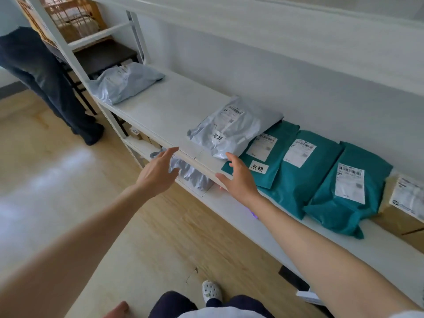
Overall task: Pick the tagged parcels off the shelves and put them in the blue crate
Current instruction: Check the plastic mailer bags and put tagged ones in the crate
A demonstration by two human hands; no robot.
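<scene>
On the shelf (165, 106), the tagged grey parcel (231, 129) lies just beyond the left hand (158, 173) and right hand (238, 177), both wide and empty. Lifting it carelessly could drag the overlapped teal parcel (275, 171) off.

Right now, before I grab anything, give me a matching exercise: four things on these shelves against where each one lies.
Things
1. tagged grey parcel
2. far grey parcel
3. cardboard box
4. crumpled grey parcel

Places
A. one level below the others
B. overlapping the edge of a teal parcel
C. at the right edge of the picture
D. alone at the left end of the shelf

Pairs: 1-B, 2-D, 3-C, 4-A
</scene>
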